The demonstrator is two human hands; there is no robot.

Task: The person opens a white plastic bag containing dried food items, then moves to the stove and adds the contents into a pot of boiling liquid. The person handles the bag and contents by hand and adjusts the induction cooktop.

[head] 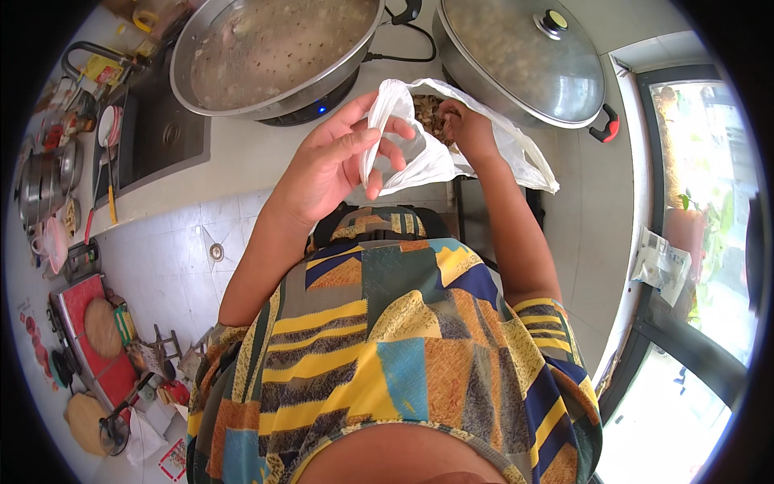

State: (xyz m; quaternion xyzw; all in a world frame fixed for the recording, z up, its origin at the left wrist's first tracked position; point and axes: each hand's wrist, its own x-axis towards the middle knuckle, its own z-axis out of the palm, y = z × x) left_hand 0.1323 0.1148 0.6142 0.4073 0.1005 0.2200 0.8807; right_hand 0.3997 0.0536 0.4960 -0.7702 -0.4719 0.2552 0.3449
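Note:
My left hand (335, 160) holds a white plastic bag (423, 160) by its gathered edge and handle, thumb in front and fingers through the loop. Inside the bag lie small brown pieces (428, 115), which look dried; their exact kind is unclear. My right hand (474, 133) reaches into the bag's mouth, its curled fingertips among these pieces. Whether they grip any is hidden. Just beyond the bag, a wide metal pan (278, 100) of cloudy liquid with dark specks sits on an induction cooker (308, 112) with a lit blue light.
At the upper right stands a large pan under a glass lid (508, 54), steamy inside. A black cord (417, 57) runs between the pans. To the left are a dark sink (163, 133), utensils with red and yellow handles (112, 202), and stacked pots (39, 193). A window (707, 181) borders the right.

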